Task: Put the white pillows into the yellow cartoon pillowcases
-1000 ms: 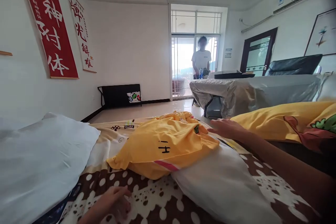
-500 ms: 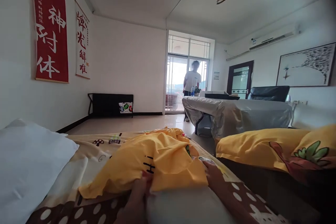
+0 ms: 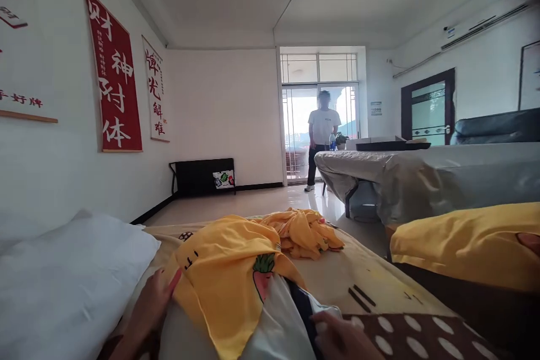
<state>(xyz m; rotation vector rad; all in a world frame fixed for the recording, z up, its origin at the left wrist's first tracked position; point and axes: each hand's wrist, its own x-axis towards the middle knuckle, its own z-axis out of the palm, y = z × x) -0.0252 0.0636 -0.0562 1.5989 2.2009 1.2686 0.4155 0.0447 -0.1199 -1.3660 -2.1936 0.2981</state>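
Note:
A yellow pillowcase (image 3: 223,275) with a printed strawberry-like fruit lies over part of a white pillow (image 3: 276,320) in front of me. My left hand (image 3: 154,295) is closed on the left edge of the pillowcase, thumb and fingers pinching the cloth. My right hand (image 3: 340,329) is low on the right, its fingers curled at the dark, white-bordered edge of the pillow. How much of that edge it grips is partly hidden. Behind the pillowcase lies a crumpled heap of yellow cloth (image 3: 307,230).
Beneath is a beige and brown dotted bedspread (image 3: 400,287). Another white pillow (image 3: 80,275) lies at left, and a yellow pillow (image 3: 468,236) at right. Beyond stand a plastic-covered table (image 3: 405,174) and a person (image 3: 324,126) by the glass door.
My left hand has moved left and my right hand lower, so they are farther apart. The pillowcase has turned, exposing its fruit print and the pillow's right edge. The view has swung left.

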